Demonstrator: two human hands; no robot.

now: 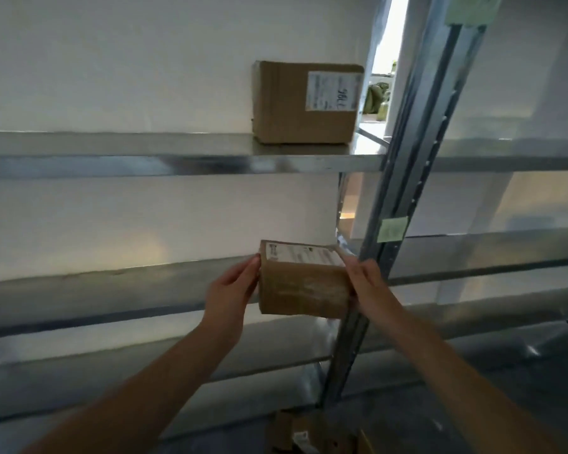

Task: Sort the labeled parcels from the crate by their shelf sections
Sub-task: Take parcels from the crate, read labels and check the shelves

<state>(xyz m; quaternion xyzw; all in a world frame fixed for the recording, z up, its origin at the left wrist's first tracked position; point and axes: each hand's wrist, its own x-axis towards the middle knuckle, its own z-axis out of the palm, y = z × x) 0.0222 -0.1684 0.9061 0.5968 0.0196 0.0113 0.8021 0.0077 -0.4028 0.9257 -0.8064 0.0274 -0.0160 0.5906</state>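
Presently, placement is in hand: left hand (233, 290) and right hand (368, 283) grip the parcel (304, 290) by its sides, label up, at the middle shelf's (79, 290) front edge. Next move likely: push it in, clear of the upright (390, 224), then release.

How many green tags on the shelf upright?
2. The upper green tag sits at the frame's top; the lower green tag is just above the right hand. Others may be out of view.
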